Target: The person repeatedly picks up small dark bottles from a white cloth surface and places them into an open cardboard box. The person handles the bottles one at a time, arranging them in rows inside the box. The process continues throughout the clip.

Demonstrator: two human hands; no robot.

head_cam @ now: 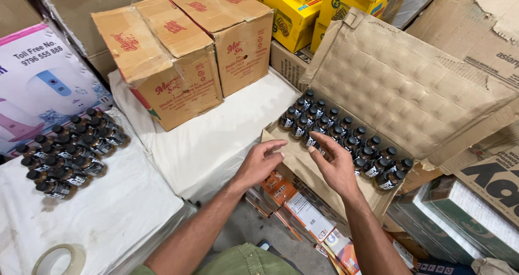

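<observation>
Both forearms reached forward from the bottom edge, bare, olive sleeve at the elbow. Left hand (pixel 263 159) hovered palm-in beside the open carton (pixel 411 86), fingers loosely spread and curled, holding nothing. Right hand (pixel 336 166) was at the carton's front row, fingers spread, fingertips at the small dark bottles (pixel 346 137) packed upright with black caps; can't tell if it touched one. More of the same bottles lay in a loose heap (pixel 73 153) on the white-covered surface (pixel 205 140) well to the left, near a tape roll (pixel 58 260). Two brown boxes (pixel 186 53) stood behind.
</observation>
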